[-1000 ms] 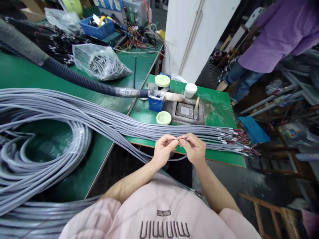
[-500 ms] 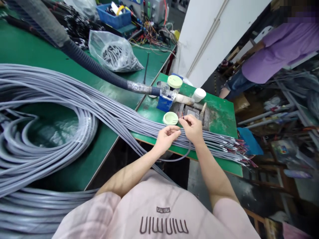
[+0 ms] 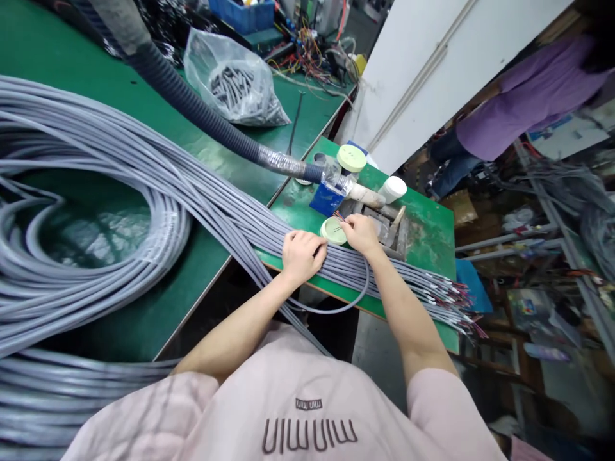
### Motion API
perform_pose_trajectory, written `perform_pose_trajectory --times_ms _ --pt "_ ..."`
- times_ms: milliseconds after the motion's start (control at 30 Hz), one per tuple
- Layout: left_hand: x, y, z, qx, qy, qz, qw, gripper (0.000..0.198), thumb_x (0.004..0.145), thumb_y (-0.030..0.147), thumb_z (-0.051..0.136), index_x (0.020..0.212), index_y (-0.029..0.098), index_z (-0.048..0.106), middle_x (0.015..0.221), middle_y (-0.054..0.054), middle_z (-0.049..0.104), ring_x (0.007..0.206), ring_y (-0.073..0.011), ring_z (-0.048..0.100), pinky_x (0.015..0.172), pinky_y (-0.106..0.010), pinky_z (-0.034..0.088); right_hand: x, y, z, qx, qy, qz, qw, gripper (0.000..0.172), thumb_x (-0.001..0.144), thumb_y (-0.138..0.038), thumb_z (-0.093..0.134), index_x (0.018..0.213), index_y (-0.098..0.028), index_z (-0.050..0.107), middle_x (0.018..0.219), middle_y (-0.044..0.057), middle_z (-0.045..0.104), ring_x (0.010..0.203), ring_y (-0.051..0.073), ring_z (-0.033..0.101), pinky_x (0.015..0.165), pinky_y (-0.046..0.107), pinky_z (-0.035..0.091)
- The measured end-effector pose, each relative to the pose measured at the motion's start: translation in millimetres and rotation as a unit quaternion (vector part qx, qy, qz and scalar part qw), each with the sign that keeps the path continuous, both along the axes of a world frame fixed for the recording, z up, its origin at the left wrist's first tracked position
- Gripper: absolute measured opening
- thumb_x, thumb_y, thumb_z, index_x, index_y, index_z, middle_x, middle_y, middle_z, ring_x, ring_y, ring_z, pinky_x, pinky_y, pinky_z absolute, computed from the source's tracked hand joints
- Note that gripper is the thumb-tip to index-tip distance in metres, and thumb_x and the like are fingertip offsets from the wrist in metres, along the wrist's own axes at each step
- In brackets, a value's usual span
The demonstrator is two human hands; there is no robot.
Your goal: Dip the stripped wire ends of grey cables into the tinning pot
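My right hand (image 3: 360,234) is closed on the stripped end of a grey cable (image 3: 366,282), whose length loops down below the table edge. Thin dark and reddish wires (image 3: 339,218) stick out past its fingertips, over a small pale green round dish (image 3: 329,235). Just left of the dish, my left hand (image 3: 302,257) lies on a bundle of grey cables (image 3: 259,224), fingers bent and thumb apart. I see nothing held in it. Whether its fingertips touch the dish is unclear.
Behind the dish stand a blue box (image 3: 327,200), a hose (image 3: 202,118) with a pale nozzle, a metal device (image 3: 384,224), a green-lidded jar (image 3: 352,157) and a white jar (image 3: 393,189). Coiled cables (image 3: 96,275) fill the left. A person (image 3: 523,96) is at right.
My left hand has moved left, away from the wires, and down onto the cable bundle. My right hand still holds the cable end, with its wires over the dish. The head view has shifted.
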State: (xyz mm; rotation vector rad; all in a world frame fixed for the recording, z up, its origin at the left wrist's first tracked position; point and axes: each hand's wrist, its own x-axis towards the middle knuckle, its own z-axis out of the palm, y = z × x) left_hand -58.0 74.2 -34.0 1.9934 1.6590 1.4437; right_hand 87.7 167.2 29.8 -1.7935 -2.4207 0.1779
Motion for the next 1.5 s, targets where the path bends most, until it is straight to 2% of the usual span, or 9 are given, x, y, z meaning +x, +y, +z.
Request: perform_pose_trajectory --times_ms 233,333,433,600,800,933,1133,1400,1500 --pt "-2.6 0.4 0.5 0.019 0.028 0.006 0.999 0.014 0.087 0.024 0.054 0.085 0.022 0.068 0.079 -0.004 0.07 0.082 -0.0211 0.059 0.086 -0.039 0.033 -5.5 4.3 -7.0 -0.018 -0.038 -0.003 0.999 0.024 0.085 -0.028 0.051 0.073 -0.018 0.069 0.082 0.008 0.069 0.077 0.02 0.058 0.065 0.029 0.035" --pt "-2.1 0.8 -0.5 0.034 0.044 0.016 0.998 0.014 0.088 0.024 0.053 0.085 0.022 0.067 0.079 -0.003 0.07 0.081 -0.02 0.059 0.085 -0.038 0.034 2.0 5.0 -0.6 -0.001 -0.007 0.001 1.0 0.023 0.083 -0.028 0.052 0.068 -0.018 0.067 0.076 0.007 0.067 0.072 0.019 0.056 0.063 0.028 0.034" --pt "-1.7 1.1 -1.5 0.042 0.053 0.023 0.997 0.014 0.088 0.023 0.053 0.084 0.022 0.066 0.079 -0.001 0.07 0.08 -0.0191 0.059 0.085 -0.038 0.035 23.8 7.5 12.1 0.031 0.053 -0.014 0.998 0.025 0.079 -0.031 0.053 0.061 -0.017 0.064 0.065 0.004 0.062 0.064 0.016 0.052 0.059 0.027 0.032" --pt "-1.8 1.4 -0.9 0.045 0.076 0.035 0.996 0.012 0.088 0.025 0.055 0.084 0.023 0.066 0.077 -0.001 0.069 0.079 -0.0186 0.058 0.085 -0.038 0.036 75.6 18.9 22.9 0.065 0.087 -0.122 0.987 0.025 0.074 -0.032 0.055 0.055 -0.017 0.06 0.053 0.0 0.053 0.056 0.014 0.046 0.056 0.027 0.029" --pt "-1.7 2.2 0.7 0.051 0.092 0.037 0.994 0.011 0.087 0.026 0.056 0.084 0.023 0.066 0.076 -0.001 0.068 0.077 -0.0191 0.057 0.083 -0.038 0.036 109.1 36.6 3.6 0.049 0.006 -0.218 0.975 0.023 0.076 -0.031 0.057 0.062 -0.016 0.068 0.061 0.004 0.063 0.063 0.018 0.055 0.059 0.027 0.035" --pt "-2.0 2.6 -0.1 0.049 0.094 0.033 0.994 0.011 0.087 0.026 0.056 0.084 0.023 0.066 0.076 -0.001 0.067 0.078 -0.0195 0.057 0.083 -0.038 0.036 110.7 44.1 -8.9 0.032 -0.012 -0.232 0.972 0.022 0.077 -0.032 0.058 0.071 -0.016 0.073 0.072 0.008 0.07 0.072 0.021 0.062 0.065 0.028 0.04" --pt "-1.8 2.8 -0.2 0.037 0.095 0.031 0.994 0.011 0.087 0.026 0.056 0.085 0.023 0.066 0.077 -0.001 0.068 0.079 -0.0198 0.057 0.083 -0.039 0.035 107.5 49.7 -15.6 0.01 -0.028 -0.236 0.971 0.023 0.079 -0.031 0.057 0.075 -0.017 0.075 0.079 0.012 0.072 0.082 0.026 0.065 0.07 0.03 0.044" --pt "-1.2 2.9 1.6 0.045 0.104 0.036 0.993 0.011 0.087 0.026 0.056 0.084 0.023 0.066 0.075 -0.001 0.068 0.078 -0.0199 0.057 0.082 -0.038 0.035 106.7 53.9 -19.9 -0.003 -0.036 -0.237 0.971 0.021 0.077 -0.03 0.057 0.072 -0.018 0.074 0.079 0.012 0.072 0.08 0.025 0.065 0.071 0.031 0.044" --pt "-1.4 3.0 0.8 0.045 0.099 0.036 0.993 0.01 0.087 0.026 0.056 0.084 0.023 0.066 0.076 -0.001 0.068 0.078 -0.0199 0.057 0.082 -0.038 0.035 106.8 51.1 -15.1 0.006 -0.025 -0.234 0.972 0.02 0.075 -0.029 0.057 0.068 -0.017 0.071 0.074 0.011 0.07 0.076 0.024 0.064 0.068 0.03 0.042"
